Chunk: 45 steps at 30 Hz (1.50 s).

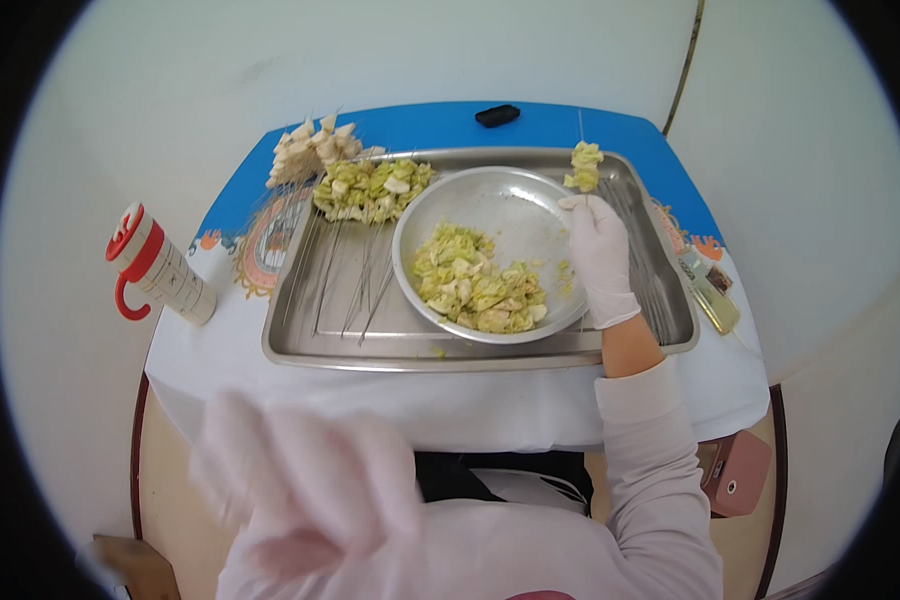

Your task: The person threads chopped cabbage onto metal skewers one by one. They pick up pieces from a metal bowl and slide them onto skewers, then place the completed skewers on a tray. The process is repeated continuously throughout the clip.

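Observation:
My right hand (598, 255), in a white glove, grips the lower part of a thin metal skewer at the bowl's right rim. Pale green cabbage pieces (586, 163) are threaded on that skewer, and its bare tip points toward the wall. In the round metal bowl (495, 191) lies a heap of loose cut cabbage (487, 289). My left hand (307, 472), also gloved, is raised close to the camera and blurred, its fingers bent; whether it holds anything is unclear. Filled cabbage skewers (371, 191) lie together at the tray's upper left, their bare ends toward me.
Beneath the bowl is a rectangular metal tray (420, 366), with bare skewers (649, 277) along its right side. Skewers of pale chunks (311, 154) are piled behind its left corner. A red-and-cream tumbler (165, 266) stands left, a phone (712, 296) lies right, and a black object (497, 115) sits behind.

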{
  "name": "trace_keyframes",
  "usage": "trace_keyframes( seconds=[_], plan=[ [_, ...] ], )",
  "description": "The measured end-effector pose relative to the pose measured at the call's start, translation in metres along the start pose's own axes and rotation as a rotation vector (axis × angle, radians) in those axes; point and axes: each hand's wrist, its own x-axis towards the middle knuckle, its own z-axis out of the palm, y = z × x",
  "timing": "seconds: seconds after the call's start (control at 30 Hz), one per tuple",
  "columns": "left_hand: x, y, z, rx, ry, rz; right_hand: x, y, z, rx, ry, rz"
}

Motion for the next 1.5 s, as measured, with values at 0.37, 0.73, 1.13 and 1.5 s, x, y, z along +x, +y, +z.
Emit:
trace_keyframes(
  seconds=[0.37, 0.73, 1.13, 1.5],
  plan=[
    [0.015, 0.000, 0.035, -0.258, -0.332, 0.183, 0.000, -0.004, -0.002, -0.055, 0.011, -0.007],
    [0.013, 0.008, 0.026, -0.405, -0.326, 0.102, -0.004, -0.010, -0.006, -0.080, 0.000, -0.031],
    [0.023, 0.013, -0.009, 0.619, 0.172, -0.564, -0.006, -0.015, -0.006, -0.237, -0.018, -0.008],
    [0.022, -0.027, -0.150, 1.365, -1.047, -1.007, -0.003, -0.005, -0.006, -0.753, -0.139, 0.112]
  ],
)
